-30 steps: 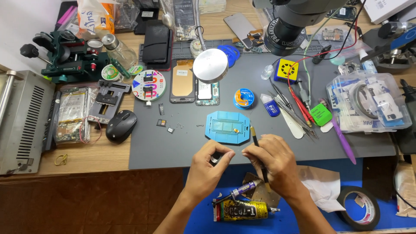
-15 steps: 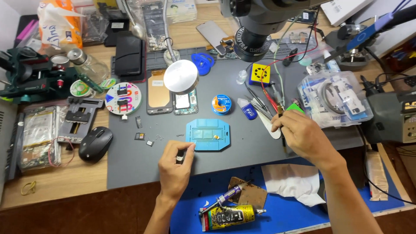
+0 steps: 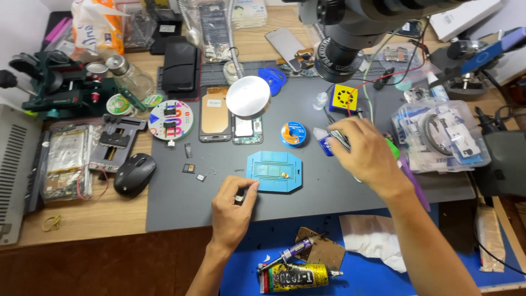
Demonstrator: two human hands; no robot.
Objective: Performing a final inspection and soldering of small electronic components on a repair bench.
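Left hand point(image 3: 233, 211) pinching a small dark part point(image 3: 240, 195) beside the blue fixture plate point(image 3: 274, 172); right hand point(image 3: 366, 156) over the tools point(image 3: 335, 136).

black mouse point(image 3: 133, 174), round colourful disc point(image 3: 170, 120), glue tube point(image 3: 293, 276) — crumpled tissue point(image 3: 375, 242), solder wire spool point(image 3: 293, 134)

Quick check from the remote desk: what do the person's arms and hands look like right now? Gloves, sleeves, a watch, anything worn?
Both are bare. The left hand and right hand show no gloves, rings or tape, and the forearms carry no sleeves, watch or wrist strap as far as the frame's lower edge. No cables are attached to either arm.
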